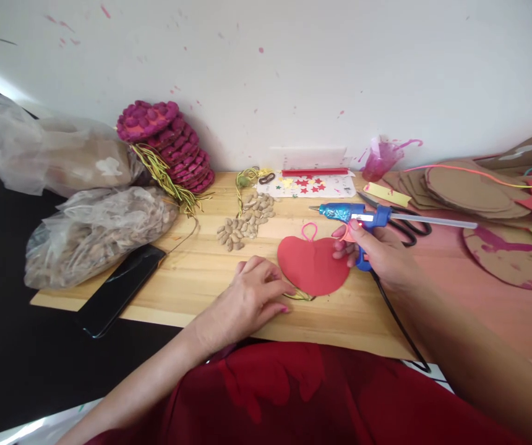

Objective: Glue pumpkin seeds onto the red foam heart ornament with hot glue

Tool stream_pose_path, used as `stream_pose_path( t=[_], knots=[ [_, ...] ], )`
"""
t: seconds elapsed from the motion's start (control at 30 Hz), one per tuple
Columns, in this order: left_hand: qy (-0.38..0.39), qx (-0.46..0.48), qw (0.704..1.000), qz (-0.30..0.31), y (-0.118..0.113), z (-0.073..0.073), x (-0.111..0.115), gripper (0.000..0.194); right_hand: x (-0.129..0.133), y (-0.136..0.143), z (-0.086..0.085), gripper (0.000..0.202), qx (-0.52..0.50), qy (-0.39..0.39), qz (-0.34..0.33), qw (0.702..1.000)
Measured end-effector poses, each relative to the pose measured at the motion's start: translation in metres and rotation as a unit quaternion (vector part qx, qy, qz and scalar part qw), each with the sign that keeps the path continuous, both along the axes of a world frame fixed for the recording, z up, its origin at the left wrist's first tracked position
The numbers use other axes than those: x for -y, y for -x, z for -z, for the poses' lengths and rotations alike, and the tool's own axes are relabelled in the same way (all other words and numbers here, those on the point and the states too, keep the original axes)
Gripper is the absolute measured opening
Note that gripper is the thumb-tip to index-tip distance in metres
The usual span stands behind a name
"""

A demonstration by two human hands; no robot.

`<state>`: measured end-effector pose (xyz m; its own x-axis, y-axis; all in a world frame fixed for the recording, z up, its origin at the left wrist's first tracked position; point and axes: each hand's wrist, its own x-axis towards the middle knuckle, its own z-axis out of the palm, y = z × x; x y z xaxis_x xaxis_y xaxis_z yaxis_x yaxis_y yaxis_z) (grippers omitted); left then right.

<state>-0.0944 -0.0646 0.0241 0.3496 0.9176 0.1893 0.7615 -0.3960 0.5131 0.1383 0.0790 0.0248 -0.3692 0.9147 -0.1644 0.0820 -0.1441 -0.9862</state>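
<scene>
A red heart-like paper cutout (pixel 313 267) with a pink loop (pixel 309 232) at its top lies on the wooden table. My right hand (pixel 377 250) is closed round a blue glue gun (pixel 340 212), whose nozzle points left above the cutout; a clear glue stick (pixel 437 219) sticks out of its back. My left hand (pixel 259 290) rests at the cutout's lower left edge, fingers bent and thumb apart, by a green-yellow cord (pixel 299 295) partly under the cutout. Whether its fingertips grip the cord is unclear.
Peanut-like shells (pixel 250 219) lie behind my left hand. Small stars (pixel 310 184), black scissors (pixel 412 230), cardboard rounds (pixel 474 188) and a pink-stained cup (pixel 380 159) stand farther back. At left are a phone (pixel 120 290), plastic bags (pixel 99 228) and stacked magenta pieces (pixel 177 145).
</scene>
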Motion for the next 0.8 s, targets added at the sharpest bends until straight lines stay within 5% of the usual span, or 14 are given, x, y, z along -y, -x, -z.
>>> stream_pose_path(
  t=[0.37, 0.57, 0.8],
  knots=[
    [-0.088, -0.113, 0.983, -0.111, 0.027, -0.007, 0.002, 0.013, -0.002, 0.000, 0.003, 0.041, 0.011, -0.010, -0.011, 1.000],
    [-0.017, -0.021, 0.999, -0.045, 0.011, -0.003, -0.003, 0.030, -0.002, 0.000, 0.003, 0.043, 0.015, -0.003, -0.003, 1.000],
    [0.017, -0.028, 0.998, -0.048, 0.009, -0.002, -0.004, 0.009, -0.001, 0.001, 0.000, 0.041, 0.022, 0.005, 0.005, 1.000]
  ],
)
